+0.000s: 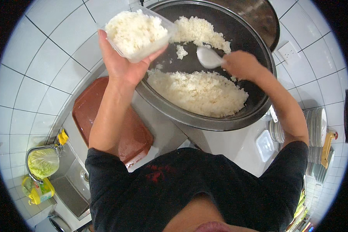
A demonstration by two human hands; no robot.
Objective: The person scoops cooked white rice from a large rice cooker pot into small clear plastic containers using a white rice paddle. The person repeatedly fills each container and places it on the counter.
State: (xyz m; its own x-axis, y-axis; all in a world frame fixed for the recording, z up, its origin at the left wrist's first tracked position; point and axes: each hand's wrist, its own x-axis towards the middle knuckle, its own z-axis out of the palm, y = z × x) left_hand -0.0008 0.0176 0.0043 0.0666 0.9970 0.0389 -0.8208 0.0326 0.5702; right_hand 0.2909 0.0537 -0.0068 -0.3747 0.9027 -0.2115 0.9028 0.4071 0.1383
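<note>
My left hand [124, 65] holds up a clear plastic container [145, 53] from beneath, heaped with cooked white rice [136, 32]. It is above the left rim of a large dark round pan [185, 62]. In the pan, one mound of rice [203, 94] lies on the near side and a smaller one [198, 32] on the far side. My right hand [242, 65] grips a white rice paddle [208, 57], slightly blurred, over the gap between the mounds. A small clump of rice [181, 52] sits in that gap.
A brown tray [136, 130] lies on the counter left of the pan. Farther left are a sink [72, 185] with a faucet and a cabbage [43, 163]. Stacked plates [316, 124] and a white plastic lid or tray [264, 146] stand at the right. A large round lid [258, 17] leans behind the pan.
</note>
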